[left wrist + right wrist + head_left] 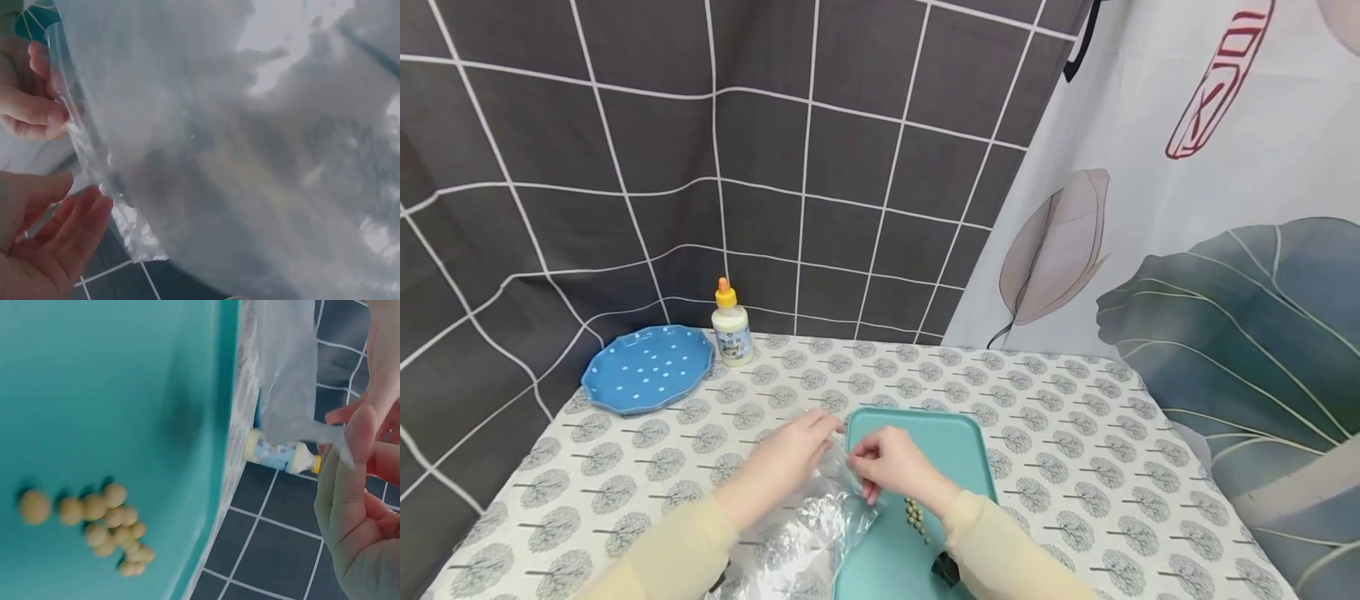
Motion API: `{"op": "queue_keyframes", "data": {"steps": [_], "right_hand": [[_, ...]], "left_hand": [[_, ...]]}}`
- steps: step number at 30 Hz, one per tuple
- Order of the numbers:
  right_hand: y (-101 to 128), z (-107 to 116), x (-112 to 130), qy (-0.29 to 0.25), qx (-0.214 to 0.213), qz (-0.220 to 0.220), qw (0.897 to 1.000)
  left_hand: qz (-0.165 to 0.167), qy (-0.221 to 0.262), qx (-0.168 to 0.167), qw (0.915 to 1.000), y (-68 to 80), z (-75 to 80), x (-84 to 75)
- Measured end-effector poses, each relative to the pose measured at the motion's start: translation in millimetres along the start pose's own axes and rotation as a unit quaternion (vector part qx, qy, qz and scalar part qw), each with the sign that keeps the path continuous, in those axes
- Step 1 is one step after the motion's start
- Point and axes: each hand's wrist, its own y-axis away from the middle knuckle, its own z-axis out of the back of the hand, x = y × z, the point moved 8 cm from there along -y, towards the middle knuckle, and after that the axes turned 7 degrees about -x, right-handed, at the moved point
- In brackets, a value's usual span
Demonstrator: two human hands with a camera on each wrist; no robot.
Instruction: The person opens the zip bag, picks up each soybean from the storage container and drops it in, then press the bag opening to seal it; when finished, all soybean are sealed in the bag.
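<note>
Plastic bag (805, 525), clear and crinkled, overlapping the left edge of a teal rectangular tray (880, 558); pinched at its rim in right-hand fingers (867, 468). Near it, left hand (790, 454) with fingers loosely straight, hard to tell whether touching. Small round tan balls (912, 510) on the tray.

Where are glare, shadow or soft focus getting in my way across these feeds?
Head: bright, but the clear bag throws back patchy glare; left wrist: the bag covers most of the frame, hazy and out of focus, with blown-out white patches; right wrist: a soft dark shadow lies on the tray, and the small balls look slightly blurred.
</note>
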Motion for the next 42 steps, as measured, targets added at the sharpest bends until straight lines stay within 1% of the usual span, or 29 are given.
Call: {"op": "queue_keyframes", "data": {"steps": [2, 3, 6, 9, 11, 14, 16, 19, 21, 23, 25, 27, 30, 33, 36, 39, 42], "right_hand": [[4, 4, -2, -0.012, -0.007, -0.001, 1.000], [6, 6, -4, -0.017, -0.010, -0.002, 1.000], [11, 10, -7, -0.030, -0.011, -0.004, 0.999], [15, 11, -7, -0.050, -0.008, -0.010, 0.999], [18, 9, -5, -0.072, -0.009, -0.013, 0.997], [23, 7, 4, -0.106, -0.021, -0.006, 0.994], [26, 6, 10, -0.129, -0.029, 0.006, 0.991], [30, 6, 16, -0.157, -0.034, 0.012, 0.987], [31, 5, 17, -0.182, -0.034, 0.005, 0.983], [32, 4, 16, -0.208, -0.032, -0.007, 0.978], [32, 3, 15, -0.220, -0.031, -0.015, 0.975], [33, 1, 14, -0.219, -0.026, -0.018, 0.975], [35, 1, 13, -0.195, -0.020, -0.011, 0.981], [37, 1, 11, -0.186, -0.012, -0.005, 0.983], [39, 1, 9, -0.198, 0.002, -0.006, 0.980], [40, -1, 8, -0.218, 0.026, -0.004, 0.976], [41, -4, 8, -0.218, 0.045, 0.003, 0.975]], "left_hand": [[0.021, 0.008, -0.023, 0.9995, 1.1, 2.9, -0.3], [0.039, 0.021, -0.023, 0.9988, 1.8, 2.6, 0.5], [0.088, 0.064, -0.001, 0.9940, 4.2, -1.9, 2.1], [0.131, 0.108, 0.029, 0.9850, 6.4, -8.0, 3.2], [0.147, 0.132, 0.033, 0.9797, 6.2, -9.7, 2.3], [0.170, 0.171, 0.027, 0.9701, 4.2, -8.9, 0.1], [0.179, 0.183, 0.022, 0.9663, 2.0, -6.4, -2.6], [0.184, 0.188, 0.014, 0.9646, -1.3, -1.4, -7.8], [0.181, 0.189, 0.005, 0.9651, -3.2, 2.3, -12.5], [0.171, 0.187, -0.012, 0.9672, -5.6, 6.3, -17.7], [0.162, 0.187, -0.024, 0.9686, -6.5, 9.3, -22.2], [0.157, 0.186, -0.027, 0.9695, -5.7, 10.5, -25.2], [0.152, 0.187, -0.017, 0.9705, -2.0, 9.3, -28.5], [0.145, 0.189, -0.007, 0.9712, 1.2, 7.5, -31.7], [0.142, 0.197, 0.005, 0.9701, 4.0, 6.2, -35.6], [0.138, 0.210, 0.019, 0.9678, 7.2, 5.1, -41.0], [0.121, 0.217, 0.022, 0.9684, 9.5, 6.1, -48.1]]}}
